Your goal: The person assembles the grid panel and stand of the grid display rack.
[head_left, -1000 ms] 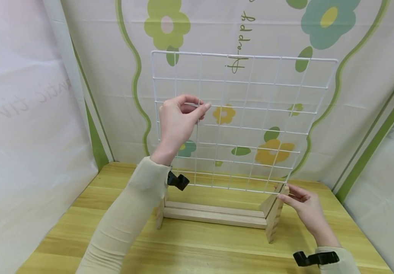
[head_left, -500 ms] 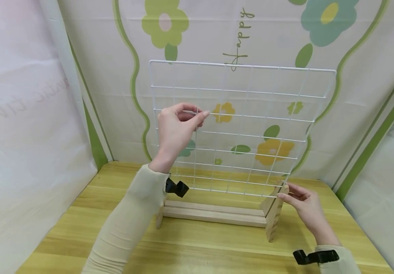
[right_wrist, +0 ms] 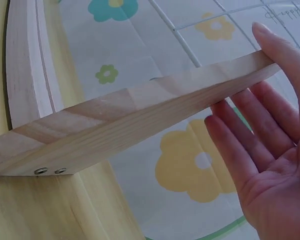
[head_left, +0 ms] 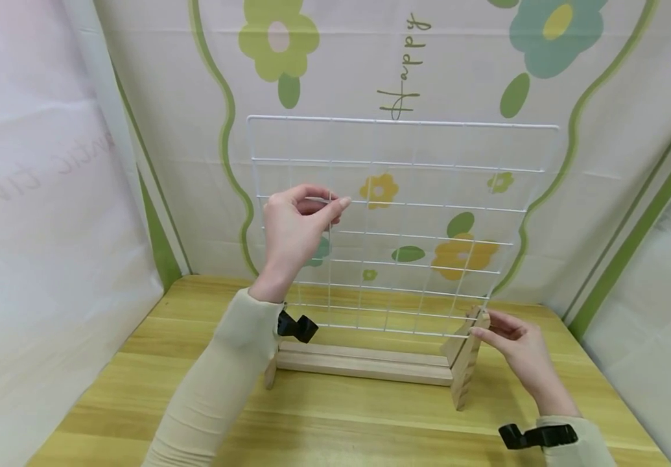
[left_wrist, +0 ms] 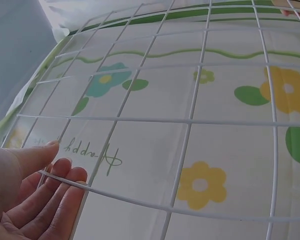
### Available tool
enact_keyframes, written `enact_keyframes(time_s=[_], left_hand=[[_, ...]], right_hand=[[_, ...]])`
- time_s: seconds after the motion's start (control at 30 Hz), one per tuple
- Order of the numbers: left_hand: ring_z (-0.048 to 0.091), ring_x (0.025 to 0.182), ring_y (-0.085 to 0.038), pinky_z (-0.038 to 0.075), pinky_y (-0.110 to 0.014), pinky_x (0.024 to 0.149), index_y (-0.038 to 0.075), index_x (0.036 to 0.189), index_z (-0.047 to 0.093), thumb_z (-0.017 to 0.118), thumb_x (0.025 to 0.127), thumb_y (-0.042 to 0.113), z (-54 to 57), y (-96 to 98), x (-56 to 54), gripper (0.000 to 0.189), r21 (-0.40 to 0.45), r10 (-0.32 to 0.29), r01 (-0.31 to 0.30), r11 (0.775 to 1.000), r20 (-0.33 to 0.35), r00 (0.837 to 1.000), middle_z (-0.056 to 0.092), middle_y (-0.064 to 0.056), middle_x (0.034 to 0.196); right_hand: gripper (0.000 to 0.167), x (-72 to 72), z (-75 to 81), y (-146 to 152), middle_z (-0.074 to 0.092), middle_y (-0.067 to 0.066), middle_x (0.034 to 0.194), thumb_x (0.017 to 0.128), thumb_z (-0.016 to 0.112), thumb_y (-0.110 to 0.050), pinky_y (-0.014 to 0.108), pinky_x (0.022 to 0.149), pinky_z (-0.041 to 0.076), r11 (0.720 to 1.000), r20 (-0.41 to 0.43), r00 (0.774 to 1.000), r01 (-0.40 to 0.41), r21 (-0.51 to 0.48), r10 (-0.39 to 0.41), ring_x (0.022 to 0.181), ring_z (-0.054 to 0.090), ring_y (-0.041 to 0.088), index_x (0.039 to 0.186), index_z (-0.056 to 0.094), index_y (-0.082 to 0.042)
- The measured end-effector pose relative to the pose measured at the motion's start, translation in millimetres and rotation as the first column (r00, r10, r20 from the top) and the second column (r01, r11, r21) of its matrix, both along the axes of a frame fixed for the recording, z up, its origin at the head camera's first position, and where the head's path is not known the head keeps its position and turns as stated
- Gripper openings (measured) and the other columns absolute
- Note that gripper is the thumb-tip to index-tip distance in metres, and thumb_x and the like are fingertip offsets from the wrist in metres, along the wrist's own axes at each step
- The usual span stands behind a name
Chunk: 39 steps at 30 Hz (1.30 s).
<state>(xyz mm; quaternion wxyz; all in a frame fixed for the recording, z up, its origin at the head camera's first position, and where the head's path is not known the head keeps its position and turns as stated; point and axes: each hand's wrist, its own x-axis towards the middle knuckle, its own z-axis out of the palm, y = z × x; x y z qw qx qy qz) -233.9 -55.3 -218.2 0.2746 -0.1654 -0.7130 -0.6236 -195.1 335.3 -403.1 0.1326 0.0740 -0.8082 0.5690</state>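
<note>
A white wire grid panel (head_left: pixel 404 122) stands tilted over a light wooden stand (head_left: pixel 364 368). My left hand (head_left: pixel 295 227) pinches a wire of the panel left of its middle, thumb on the near side. In the left wrist view, the fingers of that left hand (left_wrist: pixel 45 212) curl around a wire crossing. My right hand (head_left: pixel 516 347) grips the top of the stand's right side board, close to the panel's lower right corner. The right wrist view has the thumb of this right hand (right_wrist: pixel 270 150) over the board's end (right_wrist: pixel 125 107) and the other fingers beneath.
The stand sits on a yellow wood-grain table (head_left: pixel 335 434). A pale cloth backdrop (head_left: pixel 347 58) with printed flowers rises behind the panel, and white cloth sides (head_left: pixel 37 214) flank the table. Two screw heads (right_wrist: pixel 40 171) show low on the side board.
The panel's top edge has come down, and the left hand has moved down and slightly left with it. The right hand and the stand stay nearly where they were.
</note>
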Motion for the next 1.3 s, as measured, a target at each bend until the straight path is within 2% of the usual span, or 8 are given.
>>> enact_keyframes(time_s=[0.17,0.3,0.43,0.57,0.7,0.83,1.07,1.3], left_hand=[[0.071,0.067,-0.02,0.06,-0.037,0.065,0.009,0.092,0.076,0.087,0.085,0.025,-1.3,-0.7,-0.7,0.02,0.006,-0.003,0.003,1.0,0.006,1.0,0.074,-0.002,0.075],[0.071,0.067,-0.022,0.061,-0.037,0.066,0.009,0.092,0.076,0.087,0.085,0.024,-1.0,-1.1,-1.0,0.02,0.013,-0.009,0.009,1.0,0.004,1.0,0.073,-0.003,0.075],[0.071,0.068,-0.024,0.061,-0.039,0.068,0.008,0.092,0.076,0.086,0.086,0.025,-0.4,-2.0,-0.3,0.02,0.012,-0.01,0.01,1.0,0.008,1.0,0.074,-0.004,0.076],[0.072,0.069,-0.022,0.062,-0.041,0.07,0.008,0.093,0.076,0.086,0.085,0.025,-0.7,-3.2,0.1,0.021,0.009,-0.008,0.008,1.0,0.021,1.0,0.074,-0.003,0.077],[0.072,0.072,-0.027,0.062,-0.038,0.069,0.008,0.093,0.076,0.086,0.085,0.025,-1.7,-4.4,-0.3,0.022,0.009,-0.007,0.006,1.0,0.026,1.0,0.074,-0.004,0.077],[0.073,0.07,-0.024,0.061,-0.036,0.066,0.009,0.093,0.076,0.086,0.086,0.026,-3.5,-5.1,-0.2,0.022,-0.008,0.004,-0.004,1.0,0.028,1.0,0.074,-0.002,0.077],[0.072,0.068,-0.019,0.059,-0.032,0.061,0.011,0.094,0.076,0.085,0.087,0.027,-6.5,-4.3,1.8,0.02,-0.028,0.003,-0.003,1.0,0.012,1.0,0.074,0.001,0.077],[0.075,0.079,-0.018,0.061,-0.033,0.073,0.013,0.114,0.077,0.086,0.086,0.024,-10.8,-11.9,5.9,0.031,-0.05,-0.063,0.064,0.997,0.024,0.998,0.077,0.0,0.089]], right_hand=[[0.042,0.4,21.1,-7,0.073,-0.009,0.115,0.094,0.074,-0.001,0.015,0.086,0.053,0.99,-0.1,0.995,-0.044,-0.134,0.03,0.104,0.068,0.002,0.134,0.064,0.0],[0.037,0.0,51.2,-14,0.074,0.003,0.115,0.094,0.074,-0.003,0.016,0.092,0.051,0.976,-0.177,0.984,-0.036,-0.215,-0.003,0.104,0.07,0.011,0.129,0.065,0.004],[0.035,0.8,82.0,-18,0.076,0.005,0.11,0.094,0.075,-0.006,0.014,0.093,0.049,0.959,-0.212,0.976,-0.016,-0.281,-0.046,0.098,0.072,0.012,0.127,0.067,0.005],[0.033,-2.0,106.4,-22,0.076,0.011,0.106,0.095,0.073,-0.004,0.02,0.092,0.053,0.927,-0.273,0.962,-0.074,-0.368,-0.031,0.091,0.075,0.017,0.125,0.066,0.01],[0.033,-8.0,122.9,-26,0.076,0.015,0.103,0.094,0.074,-0.004,0.028,0.085,0.056,0.913,-0.32,0.947,-0.102,-0.395,-0.032,0.086,0.076,0.019,0.122,0.067,0.012],[0.032,-11.9,129.8,-29,0.076,0.013,0.101,0.092,0.075,-0.003,0.029,0.08,0.058,0.919,-0.346,0.937,-0.094,-0.384,-0.049,0.082,0.076,0.02,0.118,0.068,0.014],[0.028,-12.5,129.4,-29,0.077,0.011,0.096,0.092,0.075,-0.002,0.027,0.074,0.059,0.935,-0.37,0.927,-0.073,-0.347,-0.065,0.078,0.075,0.018,0.113,0.069,0.015],[0.027,-10.7,124.9,-31,0.077,0.012,0.093,0.091,0.074,0.002,0.029,0.071,0.059,0.935,-0.397,0.913,-0.057,-0.349,-0.092,0.075,0.075,0.018,0.11,0.067,0.019]])
